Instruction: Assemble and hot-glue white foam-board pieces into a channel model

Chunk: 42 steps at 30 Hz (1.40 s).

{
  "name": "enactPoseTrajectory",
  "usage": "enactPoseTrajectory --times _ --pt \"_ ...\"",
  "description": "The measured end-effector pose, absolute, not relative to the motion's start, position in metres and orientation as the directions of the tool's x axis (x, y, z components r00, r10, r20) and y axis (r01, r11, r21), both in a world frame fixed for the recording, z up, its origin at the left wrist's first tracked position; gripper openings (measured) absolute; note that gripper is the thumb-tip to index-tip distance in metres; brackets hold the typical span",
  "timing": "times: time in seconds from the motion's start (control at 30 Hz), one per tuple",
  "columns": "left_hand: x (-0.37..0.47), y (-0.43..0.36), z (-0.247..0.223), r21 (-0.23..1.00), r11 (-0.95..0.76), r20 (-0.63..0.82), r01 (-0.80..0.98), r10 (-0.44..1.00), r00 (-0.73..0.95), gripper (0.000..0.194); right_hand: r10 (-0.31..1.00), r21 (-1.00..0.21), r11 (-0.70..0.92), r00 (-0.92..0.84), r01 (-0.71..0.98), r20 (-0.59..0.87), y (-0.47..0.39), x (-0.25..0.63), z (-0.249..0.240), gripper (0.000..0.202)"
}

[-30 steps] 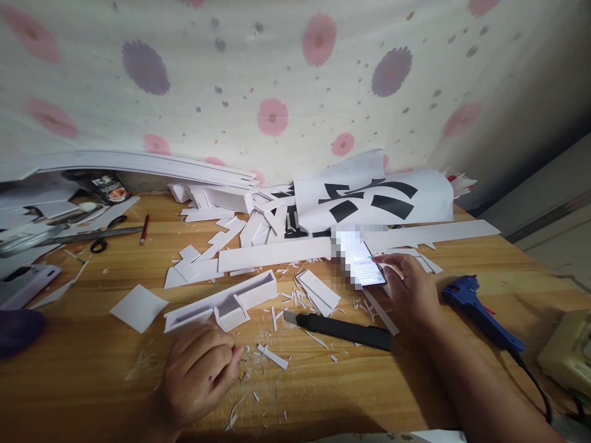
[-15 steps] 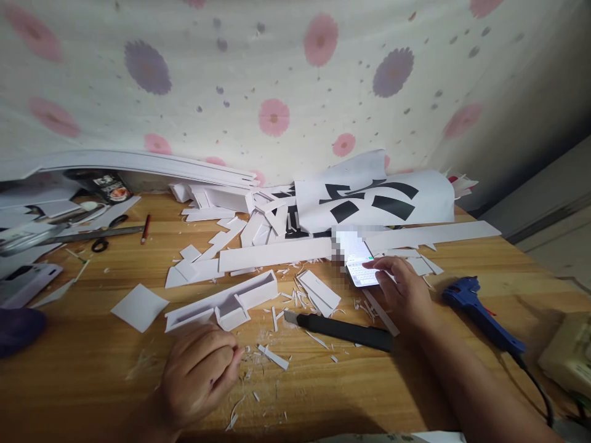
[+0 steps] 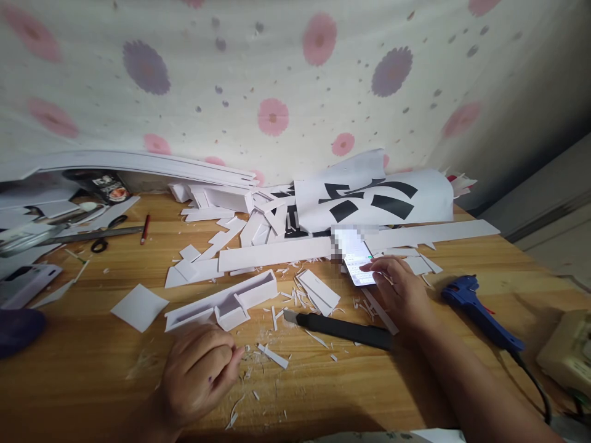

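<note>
White box (image 3: 235, 313) beside my left hand (image 3: 199, 374): fisted, can't tell if empty | my right hand (image 3: 402, 291) loosely open over phone (image 3: 354, 253), seemingly angled for tapping

Flowered cloth (image 3: 240, 80) hanging beyond the right hand (image 3: 402, 290) and a glue gun (image 3: 481, 314) beside it are suggesting a home workshop.

Phone (image 3: 354, 253) partly pixelated, too small to read; purple object (image 3: 19, 331) cut by left edge.

Flower-print sheet (image 3: 226, 67) behind wooden table (image 3: 111, 381); right side shadowy.
</note>
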State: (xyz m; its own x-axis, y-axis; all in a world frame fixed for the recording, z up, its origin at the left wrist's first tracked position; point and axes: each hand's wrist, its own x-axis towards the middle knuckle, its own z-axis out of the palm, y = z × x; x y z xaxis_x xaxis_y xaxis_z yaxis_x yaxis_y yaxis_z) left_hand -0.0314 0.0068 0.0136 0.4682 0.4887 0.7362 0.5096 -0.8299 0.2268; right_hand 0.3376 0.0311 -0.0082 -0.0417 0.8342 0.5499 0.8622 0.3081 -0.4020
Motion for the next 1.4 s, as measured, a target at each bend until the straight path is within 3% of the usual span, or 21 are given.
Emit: enactPoseTrajectory --times 0.17,0.37,0.63,0.77,0.97,1.17,1.4 --pt "-0.032 0.008 0.013 0.221 -0.834 0.742 0.505 0.48 0.467 0.024 0.834 -0.355 0.341 -0.105 0.87 0.542 0.032 0.338 -0.008 0.015" --pt "-0.033 0.007 0.012 0.222 -0.827 0.74 0.516 0.488 0.463 0.025 0.827 -0.4 0.347 -0.076 0.848 0.556 0.031 0.339 -0.009 0.016" --pt "-0.031 0.007 0.014 0.229 -0.828 0.738 0.512 0.491 0.463 0.025 0.799 -0.45 0.13 0.175 0.883 0.575 0.028 0.346 -0.003 0.009" --pt "-0.031 0.007 0.013 0.237 -0.824 0.738 0.515 0.497 0.457 0.024 0.8 -0.422 0.045 0.221 0.906 0.559 0.028 0.351 -0.002 0.011" --pt "-0.032 0.007 0.013 0.233 -0.822 0.734 0.52 0.5 0.46 0.024 0.809 -0.379 0.061 0.177 0.923 0.561 0.03 0.353 -0.006 0.009" --pt "-0.032 0.008 0.014 0.234 -0.828 0.733 0.51 0.495 0.467 0.024 0.804 -0.483 0.087 0.225 0.871 0.55 0.028 0.349 -0.006 0.007" --pt "-0.032 0.006 0.013 0.229 -0.826 0.731 0.515 0.496 0.469 0.024 0.877 -0.475 0.232 0.029 0.849 0.48 0.026 0.343 -0.005 0.008"
